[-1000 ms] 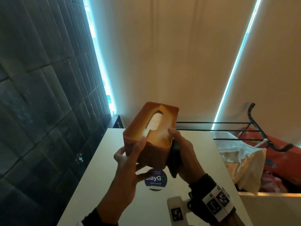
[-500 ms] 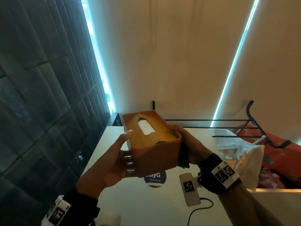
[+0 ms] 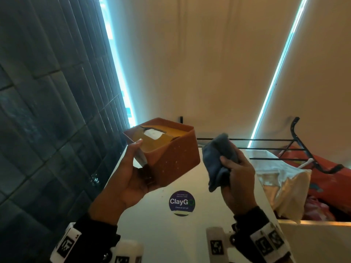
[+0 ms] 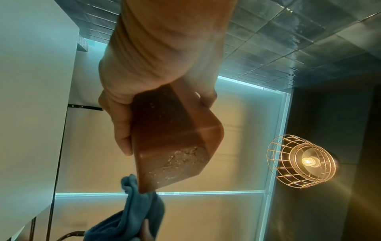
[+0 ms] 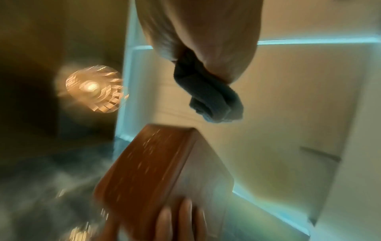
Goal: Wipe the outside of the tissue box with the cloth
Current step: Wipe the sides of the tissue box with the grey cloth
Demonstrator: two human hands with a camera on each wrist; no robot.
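An orange-brown tissue box [image 3: 171, 154] is held above the white table [image 3: 152, 234], tilted, with white tissue showing in its top slot. My left hand [image 3: 131, 175] grips it from the left end, thumb on the rim and fingers under it. In the left wrist view the box [image 4: 175, 138] shows pale specks and a smear on its end face. My right hand [image 3: 235, 173] holds a bunched blue-grey cloth [image 3: 220, 158] just right of the box, a small gap between them. The right wrist view is blurred but shows the cloth [image 5: 210, 97] above the box [image 5: 148, 171].
A round purple ClayGo sticker [image 3: 182, 202] lies on the table below the box. A black wire rack [image 3: 284, 147] runs behind, with a white bag [image 3: 284, 183] and red items at the right. A dark tiled wall [image 3: 47, 111] stands to the left. A caged lamp [image 4: 301, 161] hangs nearby.
My right hand with the cloth came off the box's right side and moved right. My left hand turned the box, so its long side now faces me.
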